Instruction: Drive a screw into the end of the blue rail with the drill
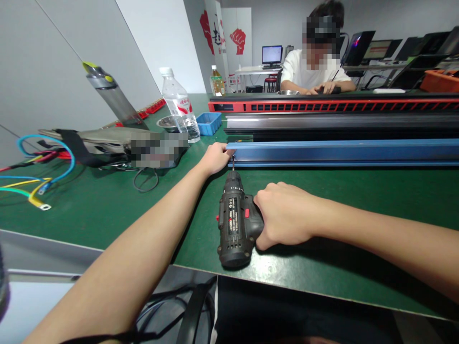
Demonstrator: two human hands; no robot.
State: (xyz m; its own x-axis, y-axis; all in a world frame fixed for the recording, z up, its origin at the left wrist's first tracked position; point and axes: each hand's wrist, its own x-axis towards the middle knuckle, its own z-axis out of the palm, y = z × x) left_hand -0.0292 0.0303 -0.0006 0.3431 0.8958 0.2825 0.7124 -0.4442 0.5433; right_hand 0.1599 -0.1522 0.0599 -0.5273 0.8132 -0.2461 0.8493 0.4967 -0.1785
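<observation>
My right hand is wrapped round the handle of a black cordless drill, which lies on its side over the green table. The drill's bit points away from me and meets the near left end of a long blue rail. My left hand grips that same left end, its fingertips partly hidden behind the rail. Whether a screw sits at the bit's tip is too small to tell.
Behind the blue rail lie a grey metal rail and a red slotted strip. A water bottle, blue bin, grey bag and cables are at left. A person sits across the table.
</observation>
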